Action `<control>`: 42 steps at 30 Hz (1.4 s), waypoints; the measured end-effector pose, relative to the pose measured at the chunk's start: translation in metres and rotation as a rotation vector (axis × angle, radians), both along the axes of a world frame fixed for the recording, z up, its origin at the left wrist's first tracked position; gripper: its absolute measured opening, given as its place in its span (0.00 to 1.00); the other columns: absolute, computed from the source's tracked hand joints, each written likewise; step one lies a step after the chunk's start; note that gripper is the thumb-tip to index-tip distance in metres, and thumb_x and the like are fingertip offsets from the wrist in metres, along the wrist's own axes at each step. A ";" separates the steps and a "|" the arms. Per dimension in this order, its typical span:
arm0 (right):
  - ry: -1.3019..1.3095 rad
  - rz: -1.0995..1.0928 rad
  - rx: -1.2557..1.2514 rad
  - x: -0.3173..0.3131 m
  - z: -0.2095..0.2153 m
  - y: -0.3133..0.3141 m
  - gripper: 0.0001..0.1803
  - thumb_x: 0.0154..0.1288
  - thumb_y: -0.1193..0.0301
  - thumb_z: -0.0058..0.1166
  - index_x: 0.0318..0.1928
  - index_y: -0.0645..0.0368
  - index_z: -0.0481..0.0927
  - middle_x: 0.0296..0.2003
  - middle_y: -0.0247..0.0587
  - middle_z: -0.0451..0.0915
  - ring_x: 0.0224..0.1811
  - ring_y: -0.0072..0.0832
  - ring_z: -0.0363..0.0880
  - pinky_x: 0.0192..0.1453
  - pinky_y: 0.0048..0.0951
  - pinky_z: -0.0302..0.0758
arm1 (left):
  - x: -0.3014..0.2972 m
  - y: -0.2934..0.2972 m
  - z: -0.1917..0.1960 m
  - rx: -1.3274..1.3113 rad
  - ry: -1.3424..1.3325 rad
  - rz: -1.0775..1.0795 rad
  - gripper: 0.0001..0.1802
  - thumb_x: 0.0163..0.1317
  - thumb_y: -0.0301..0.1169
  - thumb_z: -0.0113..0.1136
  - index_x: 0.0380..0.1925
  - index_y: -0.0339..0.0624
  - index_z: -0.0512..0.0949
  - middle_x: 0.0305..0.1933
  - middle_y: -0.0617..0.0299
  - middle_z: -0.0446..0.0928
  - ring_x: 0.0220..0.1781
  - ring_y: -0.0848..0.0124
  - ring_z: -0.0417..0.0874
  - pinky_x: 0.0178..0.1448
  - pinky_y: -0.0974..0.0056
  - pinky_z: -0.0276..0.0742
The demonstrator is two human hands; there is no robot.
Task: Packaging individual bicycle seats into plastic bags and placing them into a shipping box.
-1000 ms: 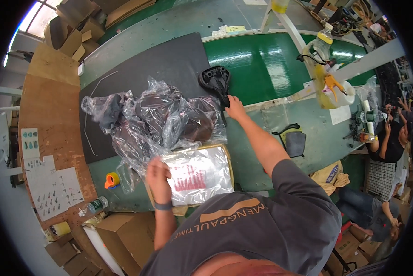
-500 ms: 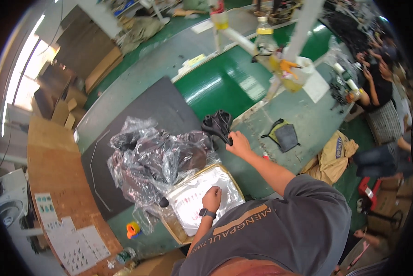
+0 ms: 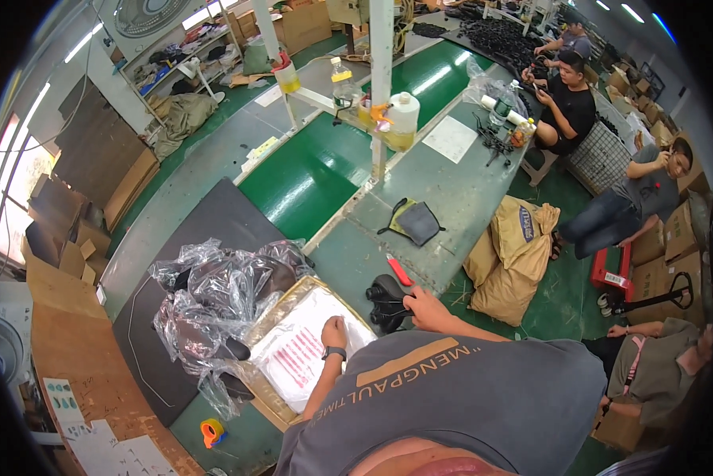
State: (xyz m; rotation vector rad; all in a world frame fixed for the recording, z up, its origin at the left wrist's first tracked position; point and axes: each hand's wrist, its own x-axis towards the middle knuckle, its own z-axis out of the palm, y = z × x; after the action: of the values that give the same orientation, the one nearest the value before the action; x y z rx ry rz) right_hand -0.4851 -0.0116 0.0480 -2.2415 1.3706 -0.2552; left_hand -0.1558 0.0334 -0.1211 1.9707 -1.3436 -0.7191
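Observation:
My right hand (image 3: 429, 311) is closed around the narrow end of a black moulded thing with rounded lobes (image 3: 384, 300), shaped somewhat like a bicycle saddle; it is just right of an opened carton (image 3: 299, 287). Within that carton is a shiny white plastic-wrapped stack (image 3: 307, 316) with rows of red marks. My left hand (image 3: 335, 335), a dark watch at its wrist, rests curled on the stack's right part; whatever its fingers may hold is hidden. Clear plastic bags (image 3: 233, 289) with dark things inside lie heaped against the carton's far left side.
A red-handled tool (image 3: 399, 270) lies beyond my right hand, and a grey-green fabric pouch (image 3: 417, 222) farther off. An orange-yellow tape roll (image 3: 211, 432) sits at the near left. White posts with bottles rise from the bench; woven sacks (image 3: 511, 258) and several people are to the right.
My right hand has drawn the black lobed thing back from the far side of the carton to its right side, close to my body. The left hand stays on the stack. The view has shifted.

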 end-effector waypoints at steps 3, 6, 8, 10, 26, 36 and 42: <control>0.020 -0.071 0.049 -0.003 -0.003 0.018 0.28 0.54 0.83 0.60 0.56 0.50 0.76 0.53 0.54 0.72 0.52 0.60 0.79 0.58 0.52 0.78 | -0.009 0.017 -0.001 -0.043 0.010 0.058 0.11 0.75 0.33 0.56 0.44 0.39 0.84 0.39 0.46 0.87 0.39 0.46 0.88 0.47 0.49 0.82; 0.116 -0.165 0.209 -0.004 -0.010 0.017 0.36 0.55 0.79 0.67 0.65 0.51 0.72 0.55 0.60 0.76 0.54 0.60 0.82 0.59 0.53 0.80 | -0.011 0.027 -0.003 -0.140 0.324 0.343 0.11 0.76 0.28 0.57 0.47 0.28 0.78 0.34 0.48 0.84 0.33 0.60 0.86 0.40 0.56 0.84; 0.168 -0.212 0.285 -0.003 -0.033 0.012 0.38 0.56 0.76 0.71 0.68 0.52 0.70 0.56 0.62 0.78 0.55 0.59 0.83 0.60 0.53 0.81 | 0.008 0.039 -0.019 -0.087 0.513 0.443 0.11 0.74 0.25 0.59 0.51 0.29 0.76 0.35 0.51 0.85 0.34 0.64 0.86 0.39 0.60 0.84; 0.032 -0.359 0.563 -0.012 -0.076 0.000 0.57 0.54 0.66 0.80 0.79 0.57 0.57 0.62 0.60 0.78 0.58 0.54 0.85 0.60 0.50 0.84 | 0.006 0.041 -0.009 -0.037 0.864 0.570 0.20 0.68 0.19 0.66 0.57 0.30 0.73 0.37 0.54 0.85 0.33 0.70 0.84 0.35 0.65 0.82; -1.229 -0.410 1.332 0.015 -0.023 0.028 0.24 0.71 0.66 0.71 0.60 0.58 0.74 0.43 0.45 0.86 0.43 0.34 0.89 0.46 0.38 0.91 | 0.026 0.085 0.121 -0.021 0.599 0.174 0.14 0.77 0.32 0.63 0.49 0.31 0.88 0.38 0.59 0.89 0.36 0.74 0.88 0.40 0.69 0.84; -1.165 0.146 1.563 0.069 0.096 0.012 0.34 0.71 0.75 0.66 0.71 0.62 0.64 0.58 0.55 0.81 0.58 0.45 0.88 0.60 0.44 0.90 | -0.026 0.067 0.196 -0.075 0.577 -0.189 0.06 0.70 0.25 0.68 0.38 0.31 0.88 0.33 0.61 0.89 0.35 0.78 0.86 0.41 0.69 0.81; -1.128 -0.011 1.458 0.084 0.069 0.021 0.27 0.70 0.75 0.68 0.64 0.63 0.70 0.49 0.51 0.85 0.45 0.37 0.91 0.50 0.36 0.92 | -0.029 0.088 0.186 0.089 0.965 -0.119 0.09 0.77 0.27 0.61 0.48 0.32 0.86 0.42 0.60 0.90 0.43 0.74 0.90 0.49 0.70 0.85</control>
State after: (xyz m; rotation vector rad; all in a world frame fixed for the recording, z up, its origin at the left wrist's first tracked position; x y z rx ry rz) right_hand -0.4012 0.0095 0.1171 -0.6028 0.5067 -0.2917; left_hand -0.1852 0.1211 0.0653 1.2727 -0.8190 -1.5409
